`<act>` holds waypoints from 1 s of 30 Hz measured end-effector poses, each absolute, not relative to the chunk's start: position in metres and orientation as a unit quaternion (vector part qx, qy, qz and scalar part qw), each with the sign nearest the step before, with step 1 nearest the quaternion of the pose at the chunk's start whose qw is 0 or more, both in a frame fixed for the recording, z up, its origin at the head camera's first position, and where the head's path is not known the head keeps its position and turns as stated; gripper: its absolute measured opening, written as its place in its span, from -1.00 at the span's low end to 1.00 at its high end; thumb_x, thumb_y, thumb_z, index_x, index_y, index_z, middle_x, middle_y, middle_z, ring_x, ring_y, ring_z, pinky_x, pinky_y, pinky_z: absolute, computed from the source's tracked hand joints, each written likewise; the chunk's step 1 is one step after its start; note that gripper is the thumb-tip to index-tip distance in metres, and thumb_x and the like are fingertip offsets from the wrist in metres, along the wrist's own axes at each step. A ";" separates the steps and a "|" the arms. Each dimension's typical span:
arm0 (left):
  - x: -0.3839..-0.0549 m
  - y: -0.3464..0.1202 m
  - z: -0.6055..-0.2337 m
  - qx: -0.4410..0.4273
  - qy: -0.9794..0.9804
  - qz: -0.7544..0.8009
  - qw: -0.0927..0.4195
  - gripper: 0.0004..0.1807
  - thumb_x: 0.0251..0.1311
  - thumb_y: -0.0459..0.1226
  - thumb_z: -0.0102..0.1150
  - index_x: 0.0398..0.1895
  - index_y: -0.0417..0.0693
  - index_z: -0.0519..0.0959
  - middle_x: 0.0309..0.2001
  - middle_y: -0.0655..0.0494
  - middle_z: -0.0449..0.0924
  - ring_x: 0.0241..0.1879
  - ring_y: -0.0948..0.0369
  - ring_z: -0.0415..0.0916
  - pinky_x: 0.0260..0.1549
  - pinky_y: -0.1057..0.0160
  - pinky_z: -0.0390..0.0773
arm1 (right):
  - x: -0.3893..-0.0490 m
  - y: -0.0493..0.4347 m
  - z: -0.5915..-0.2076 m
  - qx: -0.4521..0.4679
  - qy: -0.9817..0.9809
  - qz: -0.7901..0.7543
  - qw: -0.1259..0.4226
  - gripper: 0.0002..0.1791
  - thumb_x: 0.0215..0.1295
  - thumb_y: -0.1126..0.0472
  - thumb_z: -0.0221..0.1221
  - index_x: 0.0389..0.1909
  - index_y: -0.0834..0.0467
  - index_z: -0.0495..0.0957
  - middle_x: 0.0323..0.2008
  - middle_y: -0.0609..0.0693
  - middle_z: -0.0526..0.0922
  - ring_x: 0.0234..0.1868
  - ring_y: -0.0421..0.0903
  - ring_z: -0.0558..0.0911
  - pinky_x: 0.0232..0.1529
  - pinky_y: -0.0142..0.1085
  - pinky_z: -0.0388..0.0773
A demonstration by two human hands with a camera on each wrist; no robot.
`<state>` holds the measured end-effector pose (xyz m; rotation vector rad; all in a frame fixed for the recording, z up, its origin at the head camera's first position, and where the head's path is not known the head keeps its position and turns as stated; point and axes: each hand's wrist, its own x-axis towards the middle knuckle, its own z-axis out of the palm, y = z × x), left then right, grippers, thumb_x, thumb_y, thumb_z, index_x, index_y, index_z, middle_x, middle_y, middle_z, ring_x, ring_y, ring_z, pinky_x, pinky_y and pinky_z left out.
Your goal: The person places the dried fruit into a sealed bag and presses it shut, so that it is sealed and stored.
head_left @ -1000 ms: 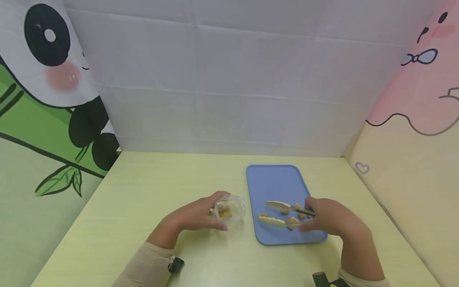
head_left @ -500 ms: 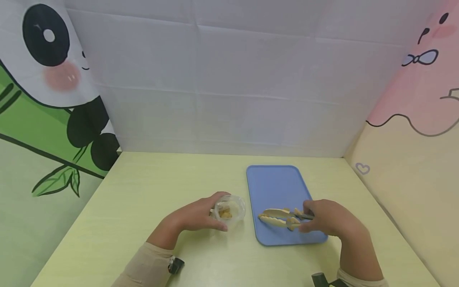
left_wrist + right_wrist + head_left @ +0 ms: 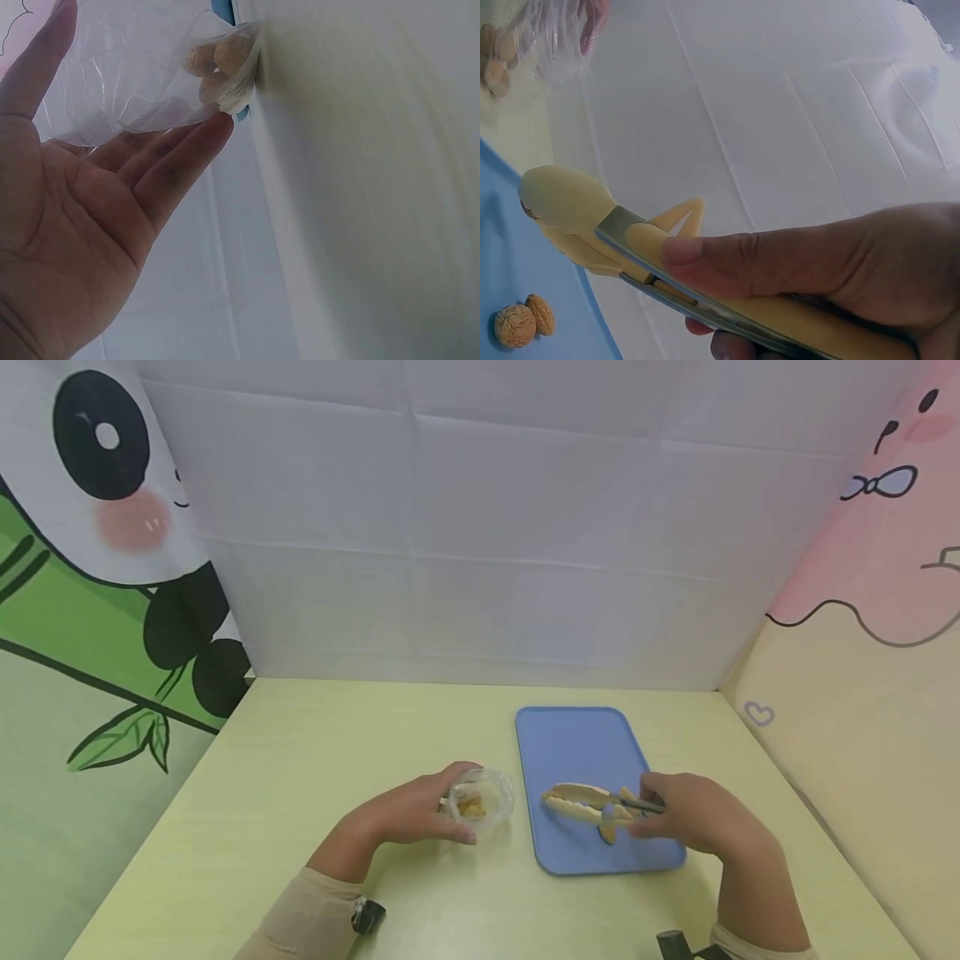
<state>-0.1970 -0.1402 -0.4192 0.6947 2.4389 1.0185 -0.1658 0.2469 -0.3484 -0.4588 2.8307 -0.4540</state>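
Observation:
My left hand (image 3: 420, 806) is cupped round a clear plastic bag (image 3: 497, 795), thumb on one side and fingers on the other. Several walnuts (image 3: 231, 52) lie in the bottom of the bag, near the tabletop. In my right hand (image 3: 697, 814) are yellow tongs with metal arms (image 3: 577, 810), gripped with the thumb on top. The tongs' heads are pressed together over the blue tray (image 3: 570, 739), and a bit of brown shows between their tips, apparently a walnut mostly hidden by them. Other walnuts (image 3: 515, 325) lie on the tray, partly under the tongs in the head view.
The pale yellow tabletop (image 3: 337, 718) carries the tray at the right, just beside the bag. A white sheet wall (image 3: 480, 560) rises behind, with cartoon-printed panels (image 3: 180, 618) on both sides.
The tongs have been squeezed from spread to closed round the brown piece at their tips, then raised slightly. The left hand and bag have stayed where they were.

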 end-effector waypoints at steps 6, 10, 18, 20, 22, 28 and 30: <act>-0.195 -0.139 -0.418 0.247 0.876 0.363 0.199 0.01 0.01 0.16 0.41 0.48 0.46 0.02 0.17 0.11 0.45 0.02 0.20 0.43 0.03 0.04 0.45 | -0.167 0.253 -0.345 -0.161 0.970 -0.156 0.095 -0.63 0.12 -0.20 0.32 -0.36 -0.06 0.41 -0.57 -0.20 0.44 -0.50 -0.20 0.38 -0.45 -0.27 0.30; -0.194 -0.139 -0.417 0.246 0.877 0.360 0.200 0.02 0.01 0.15 0.42 0.49 0.42 0.03 0.14 0.10 0.47 -0.01 0.19 0.43 0.00 0.07 0.45 | -0.167 0.257 -0.343 -0.169 0.971 -0.154 0.068 -0.59 0.14 -0.26 0.29 -0.38 -0.07 0.39 -0.60 -0.20 0.38 -0.53 -0.22 0.35 -0.48 -0.30 0.27; -0.194 -0.138 -0.414 0.249 0.877 0.359 0.200 0.04 0.00 0.15 0.42 0.51 0.32 0.03 0.14 0.09 0.47 -0.01 0.19 0.42 0.00 0.08 0.44 | -0.165 0.261 -0.338 -0.170 0.972 -0.162 0.017 -0.45 0.05 -0.46 0.19 -0.45 -0.07 0.34 -0.64 -0.20 0.31 -0.58 -0.25 0.29 -0.53 -0.36 0.22; -0.194 -0.137 -0.413 0.249 0.877 0.360 0.199 0.04 0.00 0.15 0.42 0.50 0.32 0.03 0.14 0.10 0.47 0.00 0.20 0.43 0.00 0.08 0.45 | -0.165 0.261 -0.336 -0.175 0.971 -0.164 0.006 -0.48 0.11 -0.42 0.18 -0.45 -0.07 0.34 -0.64 -0.20 0.29 -0.58 -0.25 0.27 -0.53 -0.36 0.21; -0.193 -0.137 -0.412 0.248 0.878 0.358 0.199 0.04 -0.01 0.15 0.42 0.50 0.33 0.03 0.15 0.10 0.46 0.01 0.20 0.43 0.02 0.08 0.45 | -0.164 0.261 -0.336 -0.178 0.970 -0.168 -0.004 -0.53 0.17 -0.37 0.19 -0.44 -0.07 0.35 -0.65 -0.21 0.29 -0.59 -0.26 0.27 -0.53 -0.37 0.22; -0.193 -0.137 -0.413 0.246 0.880 0.356 0.198 0.04 -0.01 0.16 0.42 0.50 0.35 0.03 0.17 0.12 0.44 0.03 0.20 0.42 0.04 0.07 0.45 | -0.164 0.258 -0.335 -0.187 0.966 -0.176 -0.036 -0.58 0.23 -0.32 0.18 -0.42 -0.09 0.35 -0.65 -0.22 0.29 -0.60 -0.28 0.28 -0.53 -0.37 0.23; -0.192 -0.137 -0.413 0.246 0.880 0.355 0.198 0.05 -0.01 0.16 0.42 0.51 0.33 0.03 0.17 0.12 0.44 0.03 0.20 0.42 0.03 0.07 0.45 | -0.164 0.257 -0.334 -0.188 0.965 -0.179 -0.043 -0.59 0.23 -0.32 0.19 -0.41 -0.10 0.36 -0.65 -0.22 0.28 -0.60 -0.28 0.28 -0.52 -0.37 0.23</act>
